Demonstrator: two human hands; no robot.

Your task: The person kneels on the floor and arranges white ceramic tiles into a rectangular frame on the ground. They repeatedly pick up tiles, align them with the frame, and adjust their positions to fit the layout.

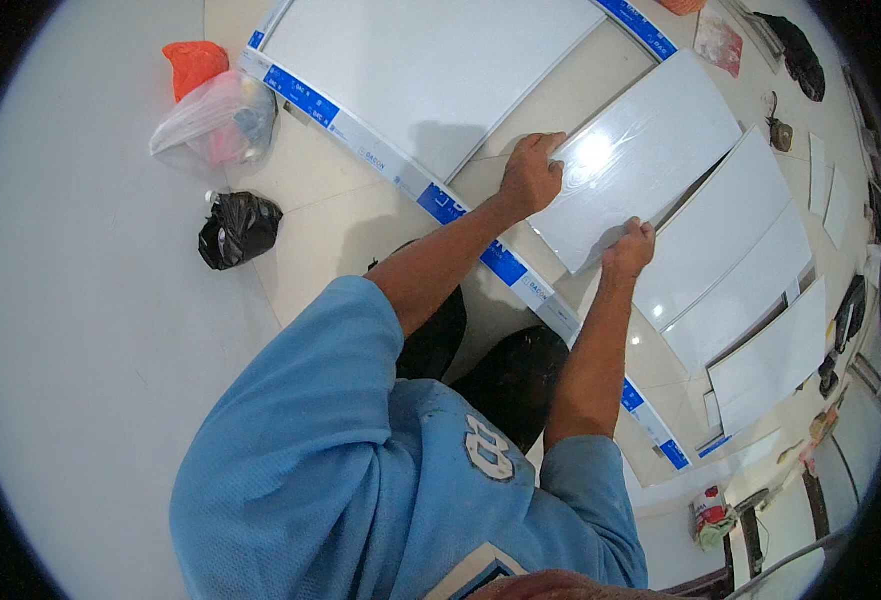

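Observation:
A glossy white panel (651,145) lies at a slant ahead of me, light shining off its face. My left hand (534,177) grips its left edge with curled fingers. Near its lower right corner, my right hand (628,250) is closed on the edge, thumb on top. Below the hands runs a long white rail (391,163) with blue printed film, meeting a similar rail (641,27) at the far end. Inside this frame, to the left, a large white board (426,70) lies on the floor. The fingers' undersides are hidden.
More white panels (726,230) lie to the right, with a smaller one (773,355) nearer. On the left floor sit a black bag (241,230), a clear plastic bag (223,120) and an orange bag (194,68). A tape measure-like object (781,134) lies far right.

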